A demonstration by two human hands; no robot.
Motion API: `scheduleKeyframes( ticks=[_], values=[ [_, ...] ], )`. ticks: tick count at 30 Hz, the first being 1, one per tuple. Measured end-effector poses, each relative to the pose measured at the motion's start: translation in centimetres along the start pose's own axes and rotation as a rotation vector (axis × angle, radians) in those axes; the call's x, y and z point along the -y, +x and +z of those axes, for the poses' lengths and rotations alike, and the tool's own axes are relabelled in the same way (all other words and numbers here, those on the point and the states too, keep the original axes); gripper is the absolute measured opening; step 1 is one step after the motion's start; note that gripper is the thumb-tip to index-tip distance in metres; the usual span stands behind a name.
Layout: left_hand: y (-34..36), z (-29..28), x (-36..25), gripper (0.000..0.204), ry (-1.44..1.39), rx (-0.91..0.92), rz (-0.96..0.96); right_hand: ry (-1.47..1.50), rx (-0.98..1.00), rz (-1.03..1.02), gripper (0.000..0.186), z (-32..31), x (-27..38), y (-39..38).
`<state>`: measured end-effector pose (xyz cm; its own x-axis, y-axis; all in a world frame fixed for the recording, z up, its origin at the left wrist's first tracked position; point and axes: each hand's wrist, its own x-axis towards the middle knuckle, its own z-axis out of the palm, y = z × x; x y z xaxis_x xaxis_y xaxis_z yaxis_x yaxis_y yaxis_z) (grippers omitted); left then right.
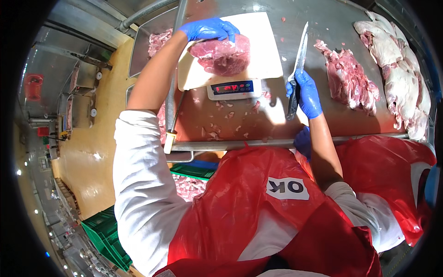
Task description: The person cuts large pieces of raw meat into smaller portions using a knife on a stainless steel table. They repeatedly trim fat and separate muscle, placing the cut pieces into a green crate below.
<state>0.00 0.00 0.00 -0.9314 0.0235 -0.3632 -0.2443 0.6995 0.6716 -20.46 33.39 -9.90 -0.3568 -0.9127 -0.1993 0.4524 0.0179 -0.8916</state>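
1. Boneless pink lump of raw meat [226, 57]: on a flat white square board [263, 41], toward its left half; board margin shows to the right and on the near side.
2. Left hand [210, 30], blue-gloved: reaches over the board's left edge, fingers curved across the meat's far upper side, touching; thumb hidden, so cannot tell whether it grips.
3. Right hand [308, 94], blue-gloved: fingers closed round the black handle of a long steel-bladed knife [302, 48], blade directed away from the person, apart from the board's right edge.
4. White scale with lit red display [234, 96]: at the board's near edge; small scraps between it and the near rim.
5. Grey steel table [323, 23]: strip of open surface between board and knife; another between knife and a ragged red cut of meat [350, 81].
6. Row of pale, skin-covered meat pieces [399, 76]: along the right side, just beyond the ragged cut.
7. Thin rod with yellowish handle [170, 142]: beside the left edge, handle at the near corner.
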Motion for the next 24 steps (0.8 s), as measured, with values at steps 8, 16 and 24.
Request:
scheduleKeyframes(
  ticks=[8, 16, 24],
  values=[
    [-3.4, 0.6, 0.2, 0.049, -0.151, -0.538, 0.020, -0.104, -0.014, -0.016, 0.026, 0.2, 1.4, -0.3],
    [-11.1, 0.7, -2.3, 0.024, -0.494, -0.964, -0.177, -0.059, -0.017, -0.012, 0.029, -1.3, 2.3, 3.1],
    [-4.1, 12.6, 2.7, 0.060, -0.819, -0.793, -0.056, 0.164, 0.264, 0.276, 0.032, 2.0, -0.2, 14.0]
  ],
)
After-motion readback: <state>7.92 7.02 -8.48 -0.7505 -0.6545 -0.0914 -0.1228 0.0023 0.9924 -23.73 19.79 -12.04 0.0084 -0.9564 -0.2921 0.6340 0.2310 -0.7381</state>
